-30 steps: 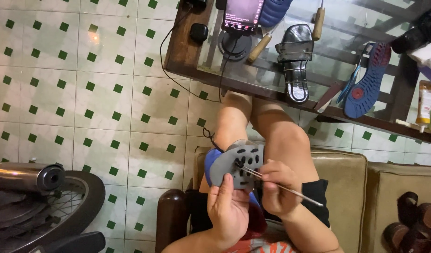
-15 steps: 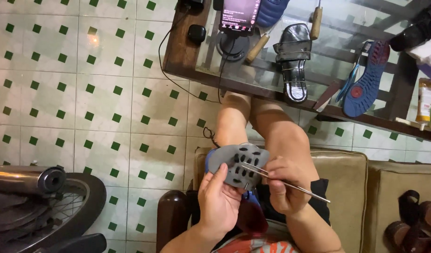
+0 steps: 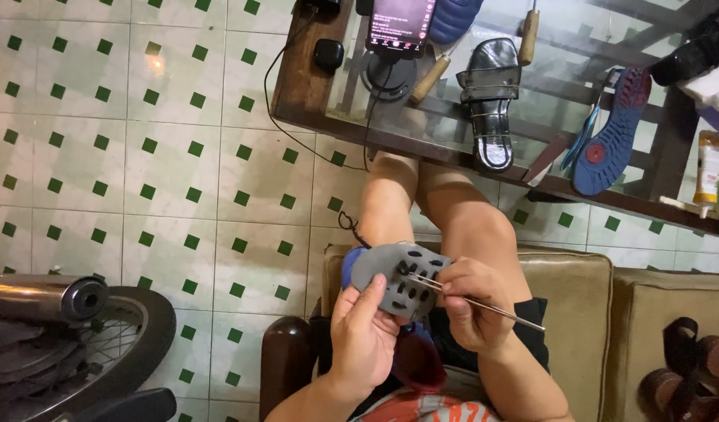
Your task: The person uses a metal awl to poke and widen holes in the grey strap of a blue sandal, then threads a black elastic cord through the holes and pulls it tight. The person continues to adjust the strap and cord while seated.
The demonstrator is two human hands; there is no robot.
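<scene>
Over the lap, left hand (image 3: pixel 365 336) gripping one grey sole (image 3: pixel 397 273), right hand (image 3: pixel 470 303) pinching one awl (image 3: pixel 484 303)

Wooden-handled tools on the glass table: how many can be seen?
2. One wooden-handled tool lies slanted beside the round phone stand, left of the black strappy sandal. The other wooden-handled tool stands nearly upright above that sandal. More may be hidden beyond the frame's edge.

sole (image 3: pixel 397 275): grey, oval, studded with dark slots; blue edge at its left end; held tilted above the lap, underside up, cupped from below by the left hand.
needle (image 3: pixel 476 302): thin metal rod, slanting down to the right, tip at a slot in the sole.
</scene>
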